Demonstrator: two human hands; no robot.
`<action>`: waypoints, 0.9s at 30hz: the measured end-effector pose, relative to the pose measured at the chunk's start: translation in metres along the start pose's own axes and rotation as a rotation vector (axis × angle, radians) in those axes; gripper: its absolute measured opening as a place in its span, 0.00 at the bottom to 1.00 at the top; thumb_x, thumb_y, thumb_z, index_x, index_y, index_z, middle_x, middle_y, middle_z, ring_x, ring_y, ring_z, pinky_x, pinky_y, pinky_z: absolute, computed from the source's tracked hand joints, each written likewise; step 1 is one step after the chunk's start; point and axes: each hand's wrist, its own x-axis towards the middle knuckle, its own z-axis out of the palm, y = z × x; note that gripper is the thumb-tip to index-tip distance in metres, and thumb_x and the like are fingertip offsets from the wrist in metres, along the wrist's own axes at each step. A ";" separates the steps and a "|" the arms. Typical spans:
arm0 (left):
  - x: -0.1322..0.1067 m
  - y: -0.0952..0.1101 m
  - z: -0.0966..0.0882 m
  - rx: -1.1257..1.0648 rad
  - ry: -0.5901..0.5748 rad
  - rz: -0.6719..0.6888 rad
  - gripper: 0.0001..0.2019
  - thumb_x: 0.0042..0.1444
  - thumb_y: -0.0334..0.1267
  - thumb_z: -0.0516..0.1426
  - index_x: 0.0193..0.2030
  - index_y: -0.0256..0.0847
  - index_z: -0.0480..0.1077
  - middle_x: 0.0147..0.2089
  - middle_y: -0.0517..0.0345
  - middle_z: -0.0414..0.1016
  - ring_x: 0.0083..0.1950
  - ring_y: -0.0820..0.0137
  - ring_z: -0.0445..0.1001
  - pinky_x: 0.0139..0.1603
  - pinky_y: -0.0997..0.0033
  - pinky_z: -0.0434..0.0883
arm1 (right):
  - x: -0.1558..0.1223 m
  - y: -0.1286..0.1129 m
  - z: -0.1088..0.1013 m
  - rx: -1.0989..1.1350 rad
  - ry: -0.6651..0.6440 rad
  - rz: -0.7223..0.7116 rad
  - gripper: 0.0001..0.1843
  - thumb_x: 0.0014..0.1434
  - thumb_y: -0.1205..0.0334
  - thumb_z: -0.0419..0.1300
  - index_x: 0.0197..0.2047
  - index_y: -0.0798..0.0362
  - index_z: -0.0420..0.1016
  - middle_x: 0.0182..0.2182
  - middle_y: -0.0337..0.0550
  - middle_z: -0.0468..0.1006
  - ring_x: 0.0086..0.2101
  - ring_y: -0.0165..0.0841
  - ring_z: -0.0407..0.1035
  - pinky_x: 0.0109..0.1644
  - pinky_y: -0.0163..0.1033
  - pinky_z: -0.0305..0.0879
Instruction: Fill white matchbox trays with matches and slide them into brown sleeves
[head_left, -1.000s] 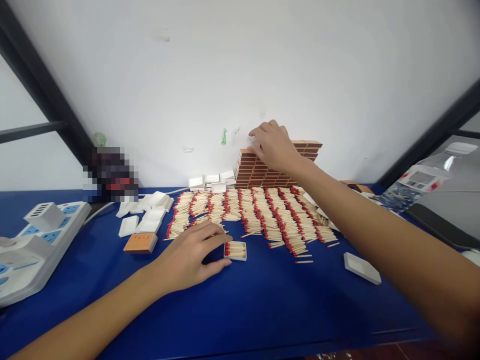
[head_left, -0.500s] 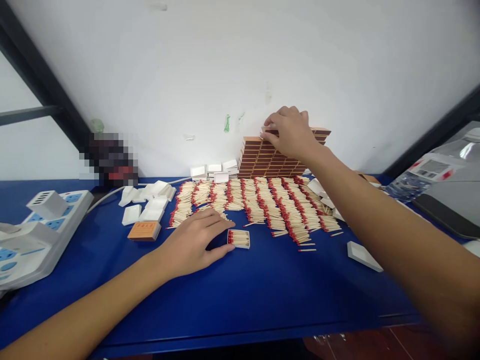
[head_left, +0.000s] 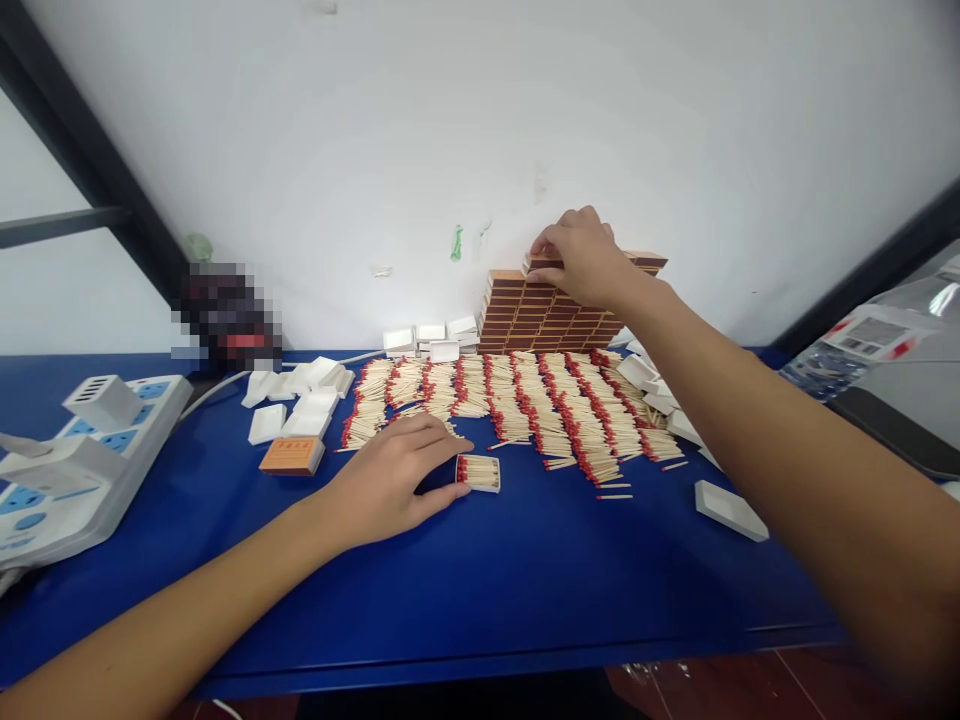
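Note:
My left hand (head_left: pixel 397 480) rests on the table, its thumb and fingers gripping the left end of a small white matchbox tray (head_left: pixel 487 488) filled with red-tipped matches. Up at the wall, my right hand (head_left: pixel 581 255) pinches a matchbox (head_left: pixel 536 263) on the top row of a stack of matchboxes (head_left: pixel 517 315) with brown striking sides. Part of that top row is hidden behind the hand. Between the stack and the tray lie several rows of loose matches (head_left: pixel 555 410). Left of my left hand sits an orange-topped matchbox (head_left: pixel 292 455).
White empty trays (head_left: pixel 311 400) lie in a heap at the left, with more trays (head_left: pixel 431 338) by the wall. One tray (head_left: pixel 730 508) lies under my right forearm. A power strip (head_left: pixel 105 470) stands at far left, a plastic bottle (head_left: pixel 847 350) at right on the blue table (head_left: pixel 480 600).
My right hand stays at the top of the stack, with the matchbox now sitting more squarely on the row. The left hand and its tray have not moved. The view has shifted slightly.

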 end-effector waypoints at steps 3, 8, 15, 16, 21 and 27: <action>0.001 0.001 -0.001 0.005 -0.001 0.004 0.17 0.70 0.44 0.59 0.60 0.39 0.74 0.51 0.46 0.80 0.56 0.58 0.76 0.59 0.49 0.76 | 0.002 0.000 -0.001 0.002 -0.012 0.009 0.20 0.66 0.47 0.66 0.48 0.56 0.77 0.49 0.61 0.76 0.54 0.53 0.62 0.53 0.58 0.58; 0.000 0.001 0.000 0.000 0.002 -0.003 0.18 0.70 0.45 0.59 0.61 0.39 0.74 0.51 0.46 0.79 0.55 0.58 0.76 0.58 0.51 0.77 | 0.003 -0.002 -0.010 0.034 -0.031 -0.019 0.18 0.69 0.48 0.64 0.45 0.57 0.77 0.43 0.59 0.80 0.53 0.51 0.61 0.55 0.59 0.53; 0.000 0.002 0.002 -0.009 0.020 0.002 0.18 0.69 0.44 0.59 0.62 0.39 0.74 0.52 0.45 0.79 0.56 0.58 0.76 0.59 0.51 0.77 | -0.007 -0.030 -0.042 -0.057 0.173 -0.057 0.22 0.75 0.43 0.47 0.51 0.43 0.79 0.54 0.52 0.79 0.59 0.55 0.61 0.60 0.65 0.56; 0.001 0.002 0.002 -0.009 0.022 0.005 0.18 0.69 0.44 0.59 0.62 0.40 0.73 0.52 0.45 0.79 0.56 0.58 0.77 0.58 0.52 0.77 | -0.013 -0.040 -0.047 -0.055 0.201 -0.052 0.23 0.74 0.41 0.45 0.52 0.40 0.78 0.54 0.51 0.79 0.59 0.55 0.61 0.60 0.65 0.57; -0.001 0.001 -0.001 -0.006 0.014 0.005 0.18 0.69 0.43 0.60 0.62 0.41 0.72 0.50 0.48 0.80 0.53 0.59 0.78 0.58 0.52 0.76 | -0.078 -0.102 -0.050 0.182 -0.007 -0.159 0.21 0.74 0.43 0.49 0.49 0.44 0.80 0.44 0.48 0.80 0.46 0.46 0.72 0.46 0.51 0.65; -0.001 0.003 -0.005 -0.037 -0.009 -0.030 0.20 0.62 0.50 0.65 0.55 0.42 0.73 0.47 0.52 0.78 0.48 0.61 0.77 0.51 0.59 0.75 | -0.149 -0.145 -0.007 0.286 -0.254 -0.256 0.11 0.74 0.56 0.56 0.46 0.52 0.78 0.42 0.48 0.78 0.41 0.38 0.72 0.41 0.41 0.62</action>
